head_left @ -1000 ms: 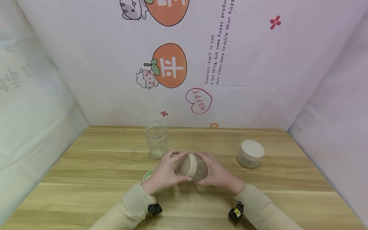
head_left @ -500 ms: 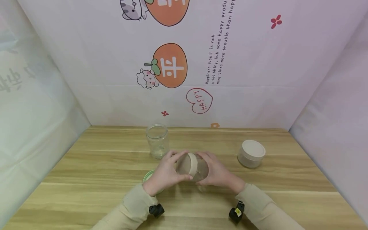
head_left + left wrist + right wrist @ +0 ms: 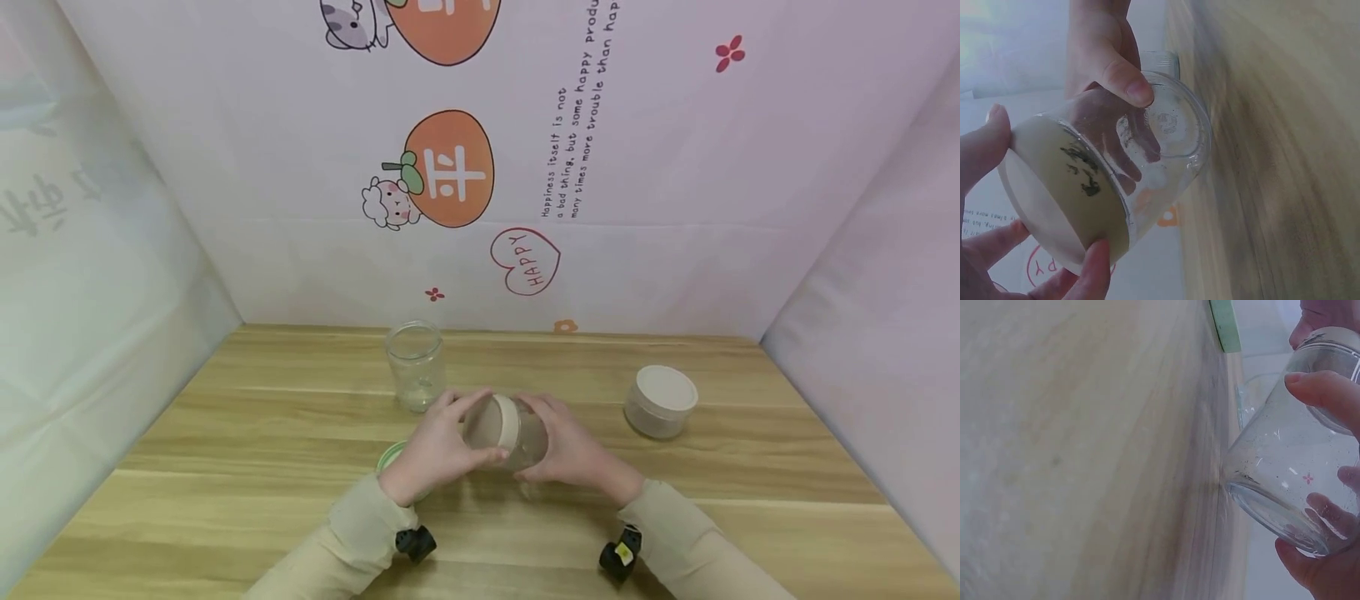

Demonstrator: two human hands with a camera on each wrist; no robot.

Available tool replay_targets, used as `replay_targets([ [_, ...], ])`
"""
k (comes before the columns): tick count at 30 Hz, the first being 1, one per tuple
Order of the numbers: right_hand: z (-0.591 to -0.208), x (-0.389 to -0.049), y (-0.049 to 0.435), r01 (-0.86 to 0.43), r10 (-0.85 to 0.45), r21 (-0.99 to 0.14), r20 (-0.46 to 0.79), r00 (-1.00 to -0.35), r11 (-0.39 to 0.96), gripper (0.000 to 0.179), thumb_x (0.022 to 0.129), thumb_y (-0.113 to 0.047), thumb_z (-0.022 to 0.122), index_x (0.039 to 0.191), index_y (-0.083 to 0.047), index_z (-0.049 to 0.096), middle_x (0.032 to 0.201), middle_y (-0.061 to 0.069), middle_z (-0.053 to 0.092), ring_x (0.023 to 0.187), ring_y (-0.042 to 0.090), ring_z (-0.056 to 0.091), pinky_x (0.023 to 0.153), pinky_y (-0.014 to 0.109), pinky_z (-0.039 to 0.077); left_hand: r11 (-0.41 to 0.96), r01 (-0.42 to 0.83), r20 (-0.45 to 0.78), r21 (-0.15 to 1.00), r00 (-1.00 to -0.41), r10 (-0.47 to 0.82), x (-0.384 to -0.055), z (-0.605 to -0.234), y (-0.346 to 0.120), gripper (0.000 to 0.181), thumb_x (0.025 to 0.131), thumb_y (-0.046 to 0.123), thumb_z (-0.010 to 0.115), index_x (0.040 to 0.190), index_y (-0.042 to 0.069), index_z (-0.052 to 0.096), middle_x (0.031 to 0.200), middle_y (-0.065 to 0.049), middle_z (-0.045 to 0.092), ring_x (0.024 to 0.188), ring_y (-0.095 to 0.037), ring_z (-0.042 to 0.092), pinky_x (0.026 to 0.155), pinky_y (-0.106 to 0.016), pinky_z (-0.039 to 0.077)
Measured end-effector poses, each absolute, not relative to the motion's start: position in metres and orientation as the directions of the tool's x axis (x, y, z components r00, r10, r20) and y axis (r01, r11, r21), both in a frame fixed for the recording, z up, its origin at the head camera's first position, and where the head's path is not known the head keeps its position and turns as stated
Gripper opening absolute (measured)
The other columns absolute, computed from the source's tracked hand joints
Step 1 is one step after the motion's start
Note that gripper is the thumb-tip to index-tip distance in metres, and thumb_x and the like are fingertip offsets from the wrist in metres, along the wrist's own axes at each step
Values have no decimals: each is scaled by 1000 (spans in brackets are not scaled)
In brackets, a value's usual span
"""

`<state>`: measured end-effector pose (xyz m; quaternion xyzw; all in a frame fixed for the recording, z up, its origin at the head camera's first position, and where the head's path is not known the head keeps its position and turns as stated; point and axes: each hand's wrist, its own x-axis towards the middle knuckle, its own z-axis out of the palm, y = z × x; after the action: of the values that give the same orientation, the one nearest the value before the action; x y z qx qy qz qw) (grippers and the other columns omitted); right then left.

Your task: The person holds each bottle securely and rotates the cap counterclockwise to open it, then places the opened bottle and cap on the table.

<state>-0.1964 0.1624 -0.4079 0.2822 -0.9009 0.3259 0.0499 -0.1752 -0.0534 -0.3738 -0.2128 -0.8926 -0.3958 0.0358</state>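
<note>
Both hands hold a clear jar [image 3: 532,437] tilted on its side, its base towards the right and low near the table. My left hand [image 3: 431,447] grips the cream screw lid [image 3: 1085,187], with fingers and thumb spread round its rim. Dark marks show on the lid's side in the left wrist view. Curled round the jar's clear body is my right hand [image 3: 573,450], thumb and fingers on opposite sides. The lid sits on the jar's mouth; how tightly cannot be told. No contents are visible inside the jar.
A clear jar without a lid [image 3: 416,367] stands behind the left hand. A green-rimmed round thing [image 3: 392,456] lies partly hidden under the left wrist. At the right is a low jar with a white lid [image 3: 663,400]. A printed cloth wall [image 3: 637,275] closes the back.
The whole head view has shifted slightly. My left thumb has moved a little upward along the lid's rim. Both hands keep their hold on the jar and lid.
</note>
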Motion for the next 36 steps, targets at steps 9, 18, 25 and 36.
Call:
replay_targets([
  [9, -405, -194, 160, -546, -461, -522, 296, -836, 655, 100, 51, -24, 92, 137, -8, 44, 124, 15, 53, 110, 30, 52, 87, 48, 50, 581, 326, 160, 746, -934, 318, -176, -376, -55, 81, 75, 49, 76, 141, 13, 45, 109, -9, 49, 104, -30, 58, 79, -36, 54],
  [18, -408, -193, 158, -550, -455, -525, 312, -834, 649, 100, 51, -23, 92, 137, -6, 44, 123, 15, 54, 109, 30, 53, 88, 49, 50, 597, 398, 155, 696, -896, 416, -176, -375, -66, 89, 75, 46, 76, 147, 15, 34, 124, -13, 48, 112, -30, 55, 88, -44, 51],
  [25, -408, -193, 161, -532, -442, -536, 299, -846, 656, 99, 53, -23, 92, 137, -7, 43, 123, 14, 52, 110, 28, 52, 89, 48, 49, 536, 510, 250, 672, -838, 485, -176, -378, -66, 91, 72, 33, 82, 147, 21, 33, 151, -16, 21, 131, -34, 37, 99, -50, 44],
  [36, -406, -192, 160, -518, -440, -533, 277, -854, 669, 99, 53, -23, 91, 138, -6, 42, 124, 16, 52, 110, 31, 53, 88, 50, 50, 419, 736, 339, 532, -639, 691, -184, -382, -76, 82, 72, 13, 82, 142, 22, 41, 153, -11, 20, 139, -34, 26, 102, -46, 44],
])
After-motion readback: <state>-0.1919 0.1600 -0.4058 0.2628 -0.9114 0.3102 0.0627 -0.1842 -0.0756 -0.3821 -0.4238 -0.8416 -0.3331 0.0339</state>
